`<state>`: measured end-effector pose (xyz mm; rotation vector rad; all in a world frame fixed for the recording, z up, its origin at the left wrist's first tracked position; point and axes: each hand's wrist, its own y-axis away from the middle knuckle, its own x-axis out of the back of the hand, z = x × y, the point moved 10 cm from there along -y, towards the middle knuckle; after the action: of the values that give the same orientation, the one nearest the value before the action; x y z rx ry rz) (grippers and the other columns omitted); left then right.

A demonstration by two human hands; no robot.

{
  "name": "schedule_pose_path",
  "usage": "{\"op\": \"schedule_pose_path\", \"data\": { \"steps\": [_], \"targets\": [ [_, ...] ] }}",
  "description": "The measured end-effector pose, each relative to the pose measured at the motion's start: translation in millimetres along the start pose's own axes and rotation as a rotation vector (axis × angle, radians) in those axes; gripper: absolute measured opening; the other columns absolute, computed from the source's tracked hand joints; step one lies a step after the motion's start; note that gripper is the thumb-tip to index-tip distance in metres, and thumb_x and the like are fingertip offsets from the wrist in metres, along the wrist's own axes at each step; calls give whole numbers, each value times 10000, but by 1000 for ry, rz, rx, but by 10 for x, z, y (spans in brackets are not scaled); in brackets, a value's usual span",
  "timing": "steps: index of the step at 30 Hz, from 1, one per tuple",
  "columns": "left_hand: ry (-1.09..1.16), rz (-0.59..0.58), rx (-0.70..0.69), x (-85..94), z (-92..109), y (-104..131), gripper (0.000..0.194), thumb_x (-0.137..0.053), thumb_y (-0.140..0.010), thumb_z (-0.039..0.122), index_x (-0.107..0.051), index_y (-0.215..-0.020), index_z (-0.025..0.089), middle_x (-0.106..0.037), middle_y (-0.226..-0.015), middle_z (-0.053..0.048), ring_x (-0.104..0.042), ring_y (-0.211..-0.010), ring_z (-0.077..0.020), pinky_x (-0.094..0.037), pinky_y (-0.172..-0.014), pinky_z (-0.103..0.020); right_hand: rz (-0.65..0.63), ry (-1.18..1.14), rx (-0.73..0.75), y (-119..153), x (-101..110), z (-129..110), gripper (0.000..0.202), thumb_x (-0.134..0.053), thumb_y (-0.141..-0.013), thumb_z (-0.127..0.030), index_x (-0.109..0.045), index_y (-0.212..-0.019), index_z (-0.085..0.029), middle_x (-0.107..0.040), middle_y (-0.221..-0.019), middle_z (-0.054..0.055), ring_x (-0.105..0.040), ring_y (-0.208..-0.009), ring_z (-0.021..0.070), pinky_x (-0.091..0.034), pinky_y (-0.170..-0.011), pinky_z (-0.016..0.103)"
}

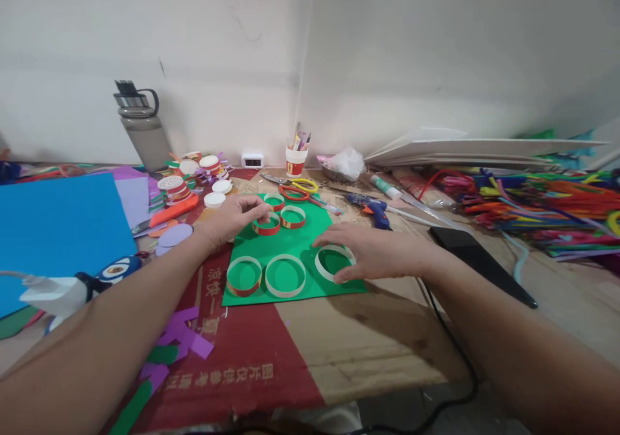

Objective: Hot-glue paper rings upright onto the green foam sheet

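Table: the table [358, 354] carried brown and dark-red printed cardboard; clock directions ran from the middle of the green sheet, twelve pointing to the wall.
Blue sheet: the blue sheet [62, 235] lay at nine o'clock.
Green sheet: the green sheet [296, 242] lay flat between both hands, carrying six rings.
Fuzzy stems: a heap of coloured fuzzy stems [527, 196] lay between two and three o'clock.
Bottle: the grey bottle [143, 128] stood at ten o'clock, near the wall.
Right hand: the right hand [382, 251] was released, thumb and fingers spread about the white ring [318, 264] at three o'clock; whether they touched it could not be told.
Left hand: the left hand [237, 215] had its fingertips drawn together at the red-banded ring [267, 232] between ten and eleven o'clock; whether it grasped the rim could not be told.
Glue gun: the blue glue gun [371, 209] lay at two o'clock.
Cup: the cup [296, 165] of pens stood at twelve o'clock, beyond the scissors [304, 186].
Nearer rings: a red-and-white ring [245, 290] sat at eight o'clock, a plain white one [285, 293] near six.
Farther rings: two small ones sat at twelve [293, 224] and eleven [277, 210].
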<state>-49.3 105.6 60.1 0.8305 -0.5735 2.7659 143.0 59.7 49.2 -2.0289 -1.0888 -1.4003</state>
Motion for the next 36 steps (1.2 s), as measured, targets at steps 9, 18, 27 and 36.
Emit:
{"op": "schedule_pose_path", "data": {
  "steps": [9, 18, 27, 36],
  "targets": [
    [-20, 10, -23, 17, 1, -11, 443, -571, -845, 571, -684, -704, 167, -709, -711, -40, -641, -707, -179, -479, -688, -282, 186, -23, 106, -124, -79, -543, 896, -781, -720, -570, -405, -1486, -299, -556, -1404, 112, -452, -1312, 330, -268, -1112, 554],
    [-2, 0, -29, 9, 26, -7, 444, -577, -833, 584, -677, -689, 176, -706, -712, -35, -635, -713, -177, -482, -694, -286, 199, 54, 55, -176, -234, -512, 740, -715, -815, -469, -430, -1474, -288, -594, -1347, 124, -483, -1233, 356, -283, -1048, 580],
    [-12, -6, -38, 0, 30, -20, 456, -566, -840, 589, -680, -685, 175, -710, -712, -39, -639, -708, -179, -489, -690, -289, 182, -40, -11, -158, -95, -389, 838, -746, -763, -550, -413, -1492, -307, -592, -1359, 114, -461, -1300, 365, -279, -1081, 595],
    [5, -18, -55, -9, 11, -30, 441, -563, -857, 564, -686, -704, 170, -710, -729, -42, -642, -724, -179, -484, -703, -290, 210, -107, -21, -154, 31, -257, 600, -675, -865, -464, -504, -1407, -272, -646, -1300, 71, -534, -1243, 287, -310, -1100, 515]
  ]
}}
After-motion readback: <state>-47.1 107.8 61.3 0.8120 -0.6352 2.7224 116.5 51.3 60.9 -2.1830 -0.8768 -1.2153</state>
